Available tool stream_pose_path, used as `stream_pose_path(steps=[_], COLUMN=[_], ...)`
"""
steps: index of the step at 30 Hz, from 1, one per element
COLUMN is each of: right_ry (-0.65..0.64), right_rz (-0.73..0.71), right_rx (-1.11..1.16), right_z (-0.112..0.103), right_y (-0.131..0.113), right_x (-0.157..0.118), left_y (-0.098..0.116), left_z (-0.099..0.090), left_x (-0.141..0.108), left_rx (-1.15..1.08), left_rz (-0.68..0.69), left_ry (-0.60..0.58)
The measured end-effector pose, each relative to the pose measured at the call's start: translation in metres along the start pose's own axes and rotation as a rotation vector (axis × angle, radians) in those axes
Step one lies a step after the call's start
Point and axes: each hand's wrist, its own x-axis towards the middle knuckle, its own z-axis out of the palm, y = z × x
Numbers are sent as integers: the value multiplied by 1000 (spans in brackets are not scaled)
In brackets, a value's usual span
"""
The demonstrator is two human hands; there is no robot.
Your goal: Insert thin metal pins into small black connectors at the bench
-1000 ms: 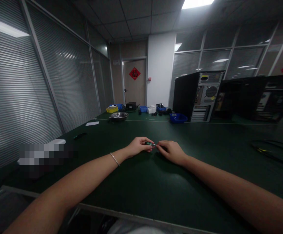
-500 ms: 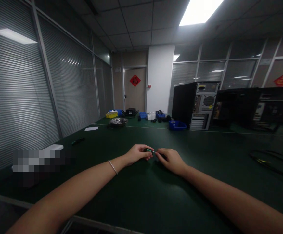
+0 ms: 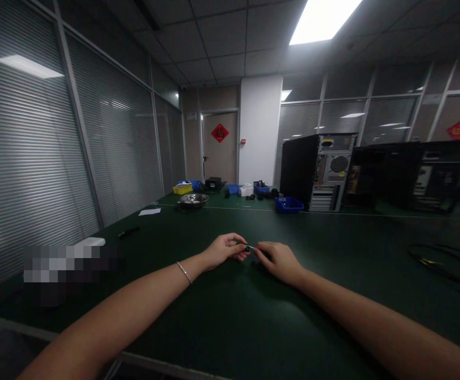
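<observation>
Small dark piece [image 3: 247,248] with a thin bright end sits raised between the two hands, just below the middle of the frame. The left hand [image 3: 224,252] has its grip pinched on the dark part; the right hand [image 3: 279,259] pinches at the bright end. Handling appears underway, but no finished result shows, and what is left cannot be told. A slim dark-green item [image 3: 129,232] lies apart on the bench [image 3: 214,311], left of centre.
</observation>
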Motion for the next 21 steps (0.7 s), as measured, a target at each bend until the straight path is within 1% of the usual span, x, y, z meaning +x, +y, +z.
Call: stream_pose_path(steps=[6, 14, 21], right_ry=[12, -30, 4], right_rz=[-3, -1, 2], right_rx=[-20, -53, -63], right_z=[2, 1, 2], right_y=[2, -1, 0], right_x=[0, 0, 0], left_y=[-2, -6, -1], left_z=[1, -3, 0], left_x=[2, 4, 1], left_rx=[-7, 13, 5], left_rz=[2, 19, 6], left_ry=[5, 17, 19])
